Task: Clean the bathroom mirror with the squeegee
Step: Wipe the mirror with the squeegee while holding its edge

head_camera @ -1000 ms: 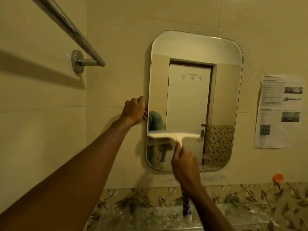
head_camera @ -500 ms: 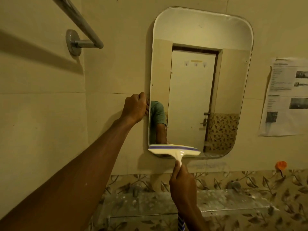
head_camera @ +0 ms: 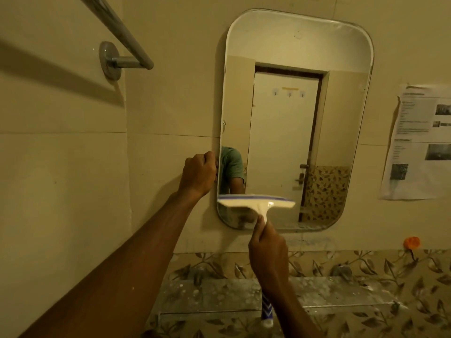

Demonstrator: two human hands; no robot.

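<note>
A tall mirror (head_camera: 288, 123) with rounded corners hangs on the beige tiled wall. A white squeegee (head_camera: 256, 203) with a blue blade strip lies flat across the mirror's lower left part. My right hand (head_camera: 267, 250) grips its handle from below. My left hand (head_camera: 199, 173) is closed on the mirror's left edge at mid-height. The mirror reflects a white door and part of a green sleeve.
A chrome towel bar (head_camera: 122, 35) juts out at the upper left. A printed paper sheet (head_camera: 419, 142) is stuck to the wall on the right. Below the mirror is a spotted glass shelf (head_camera: 317, 293), with an orange hook (head_camera: 412, 242) at the right.
The squeegee went down the mirror's left side to near the bottom edge, and now sits slightly higher on the glass. My left hand has stayed on the mirror's left edge.
</note>
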